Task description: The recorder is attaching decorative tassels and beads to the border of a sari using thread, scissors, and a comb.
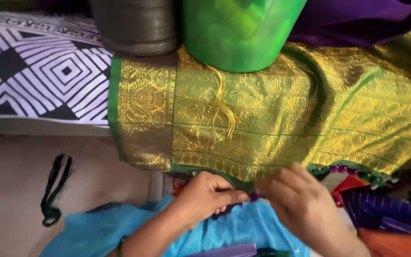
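A gold-and-green brocade silk cloth (272,119) is spread over the edge of a raised surface, weighted at its top by a green plastic jar (239,31) and a grey cylindrical container (134,26), with a black-and-white geometric sheet (34,71) seen to its left and turquoise fabric (234,228) below. The cloth's lower hem, trimmed with green and purple bead tassels (348,170), is gripped at its middle by both hands. The left hand (205,195) and the right hand (300,200) are pinched shut on that hem, fingertips nearly touching; loose gold threads (222,102) lie on the cloth above.
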